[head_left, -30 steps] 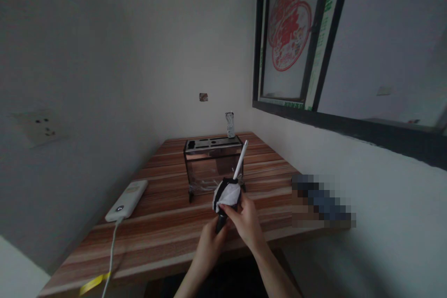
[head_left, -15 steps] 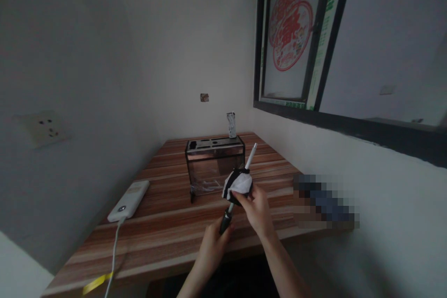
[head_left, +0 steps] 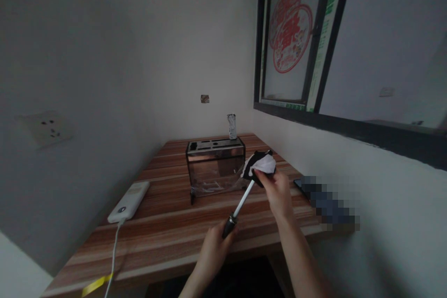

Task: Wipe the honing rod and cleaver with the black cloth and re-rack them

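Note:
My left hand (head_left: 217, 247) is closed around the black handle of a sharpening steel (head_left: 243, 199), whose pale round rod slants up and away to the right. Folded around the rod's far end is a black and white cloth (head_left: 264, 164), which hides the tip. My right hand (head_left: 277, 188) pinches this cloth between thumb and fingers. Behind them on the table stands a knife block (head_left: 216, 152) with clear sides and a slotted top.
On the wood-grain table (head_left: 167, 237), a white power bank (head_left: 129, 201) with a cable (head_left: 115, 247) lies at the left. A small crumpled-looking silvery item (head_left: 232, 126) rises at the block's back right. A partly blurred phone (head_left: 324, 200) lies by the right wall, below a window.
My right hand and the cloth have slid up and right along the rod, toward its far end. More bare rod shows above the handle, while my left hand stays nearly still.

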Demonstrator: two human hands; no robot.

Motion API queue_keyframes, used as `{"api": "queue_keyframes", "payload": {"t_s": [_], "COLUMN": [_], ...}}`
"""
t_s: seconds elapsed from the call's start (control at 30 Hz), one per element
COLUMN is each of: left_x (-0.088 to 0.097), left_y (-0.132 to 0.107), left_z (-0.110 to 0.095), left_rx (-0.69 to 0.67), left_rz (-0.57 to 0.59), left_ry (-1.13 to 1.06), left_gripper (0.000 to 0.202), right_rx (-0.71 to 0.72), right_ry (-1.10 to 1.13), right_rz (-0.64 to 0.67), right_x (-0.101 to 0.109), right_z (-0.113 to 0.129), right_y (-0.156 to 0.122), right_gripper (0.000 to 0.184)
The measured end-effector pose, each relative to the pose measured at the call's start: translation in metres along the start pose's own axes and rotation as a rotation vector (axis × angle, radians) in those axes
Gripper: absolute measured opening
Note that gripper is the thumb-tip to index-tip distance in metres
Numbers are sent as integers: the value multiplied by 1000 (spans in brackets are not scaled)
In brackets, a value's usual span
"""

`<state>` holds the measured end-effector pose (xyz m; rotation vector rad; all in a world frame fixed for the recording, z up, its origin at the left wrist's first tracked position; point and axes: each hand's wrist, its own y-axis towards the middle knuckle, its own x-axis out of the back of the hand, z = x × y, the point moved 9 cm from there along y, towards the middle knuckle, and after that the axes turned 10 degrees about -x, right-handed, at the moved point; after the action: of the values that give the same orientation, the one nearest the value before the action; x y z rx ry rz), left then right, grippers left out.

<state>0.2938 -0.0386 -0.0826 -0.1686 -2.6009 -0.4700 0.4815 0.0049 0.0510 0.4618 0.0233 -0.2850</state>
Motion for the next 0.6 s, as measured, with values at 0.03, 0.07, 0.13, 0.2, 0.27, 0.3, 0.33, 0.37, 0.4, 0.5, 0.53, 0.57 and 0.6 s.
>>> {"api": "queue_keyframes", "payload": {"t_s": [0.03,0.07,0.13,0.2,0.27,0.3,0.33,0.37,0.4,0.5,0.53,0.57,0.6], "left_x": [0,0,-1,-1,-1,-1,-1,-1,-1,-2,-2,-1,-1], "left_y": [0,0,0,0,0,0,0,0,0,1,0,0,0], "left_z": [0,0,0,-1,0,0,0,1,1,4,5,5,6], "left_rx": [2,2,-3,-8,-8,-8,-10,-12,-13,-11,-11,-14,-18], "left_rz": [2,3,4,8,12,14,15,16,15,11,8,2,-4], "left_ry": [5,8,8,9,12,14,16,17,20,17,11,4,-1], "left_gripper": [24,25,26,27,27,26,26,26,26,26,27,27,27], "right_rx": [7,15,38,54,58,58,60,62,65,62,59,56,55], "right_ry": [16,33,68,110,146,159,165,167,167,155,149,145,143], "right_rz": [-12,-23,-49,-70,-96,-107,-118,-132,-150,-207,-221,-227,-228], "right_x": [3,6,12,17,21,22,23,24,25,25,25,24,22], "right_z": [0,1,3,7,9,9,10,10,9,6,4,3,3], "right_y": [4,8,17,24,29,31,33,34,34,34,33,32,31], "right_gripper": [28,28,29,29,29,29,29,28,29,31,32,33,34]}}
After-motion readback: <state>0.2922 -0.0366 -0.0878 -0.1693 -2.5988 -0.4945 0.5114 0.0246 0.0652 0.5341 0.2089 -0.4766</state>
